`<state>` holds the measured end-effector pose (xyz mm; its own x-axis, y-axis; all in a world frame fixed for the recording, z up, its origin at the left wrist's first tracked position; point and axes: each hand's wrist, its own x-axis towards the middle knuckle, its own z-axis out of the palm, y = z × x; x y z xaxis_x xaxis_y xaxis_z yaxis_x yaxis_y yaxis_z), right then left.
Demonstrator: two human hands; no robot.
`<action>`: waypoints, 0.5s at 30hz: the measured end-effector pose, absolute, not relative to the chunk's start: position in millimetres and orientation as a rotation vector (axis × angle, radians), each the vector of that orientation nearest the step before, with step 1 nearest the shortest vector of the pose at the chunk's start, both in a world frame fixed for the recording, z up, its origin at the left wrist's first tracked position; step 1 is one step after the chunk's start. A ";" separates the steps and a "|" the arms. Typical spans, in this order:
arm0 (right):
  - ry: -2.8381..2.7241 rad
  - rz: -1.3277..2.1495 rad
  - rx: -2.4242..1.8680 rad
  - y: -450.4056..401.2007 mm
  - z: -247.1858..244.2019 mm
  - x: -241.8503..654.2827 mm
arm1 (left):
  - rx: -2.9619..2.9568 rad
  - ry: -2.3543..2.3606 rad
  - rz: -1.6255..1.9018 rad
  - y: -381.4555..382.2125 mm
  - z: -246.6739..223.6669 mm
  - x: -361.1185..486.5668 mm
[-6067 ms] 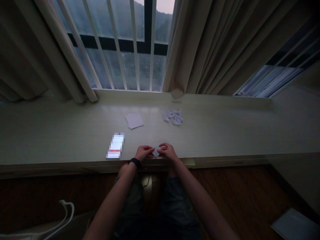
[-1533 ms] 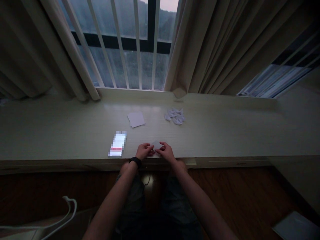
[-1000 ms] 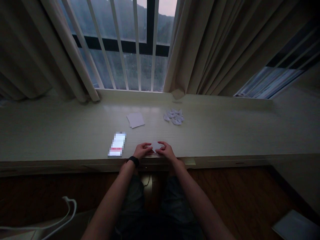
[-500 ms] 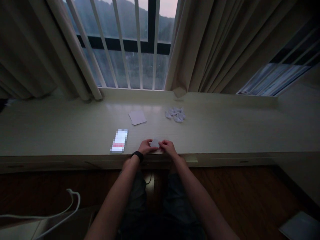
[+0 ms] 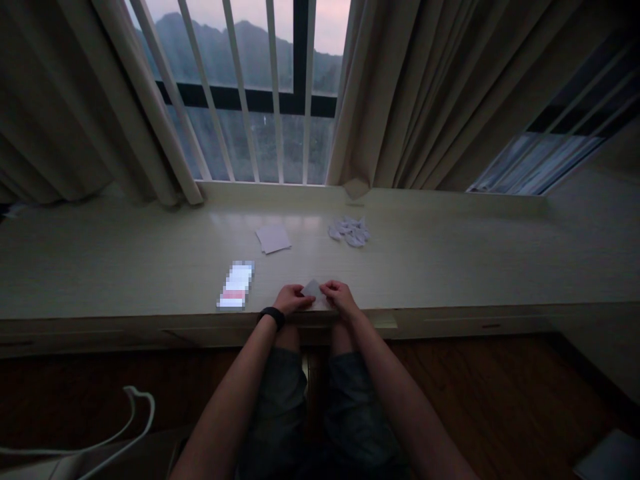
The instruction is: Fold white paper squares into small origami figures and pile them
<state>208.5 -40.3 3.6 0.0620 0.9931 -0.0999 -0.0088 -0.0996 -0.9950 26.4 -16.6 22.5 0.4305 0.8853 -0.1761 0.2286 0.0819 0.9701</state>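
Note:
Between my hands, near the front edge of the pale ledge, is a small piece of white paper [image 5: 313,289] with a corner pointing away from me. My left hand [image 5: 293,299] pinches its left side, thumb in front. On the right edge, my right hand [image 5: 339,297] grips it between thumb and fingertips. Folds in the paper are too small to make out clearly. Beyond my hands lie a short stack of square white paper sheets [image 5: 273,238] and a heap of small folded or crumpled white paper pieces [image 5: 350,231].
A lit phone [image 5: 236,285], its screen blurred, lies left of my hands on the ledge [image 5: 450,260]. Behind stand a barred window [image 5: 255,140] and long curtains [image 5: 425,100]. A white cable [image 5: 145,413] loops at lower left.
The paper has turned so that a corner now points away from me. Both hands still hold it, and the camera view has tilted up slightly.

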 end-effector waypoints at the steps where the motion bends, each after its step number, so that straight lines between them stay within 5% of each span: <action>1: -1.117 1.247 -1.295 -39.0 5.4 207.4 | 1.435 1.069 0.661 -17.3 23.1 27.2; 15: -1.240 1.352 -1.365 -22.0 3.9 207.7 | 1.130 1.008 0.646 -18.0 30.3 26.5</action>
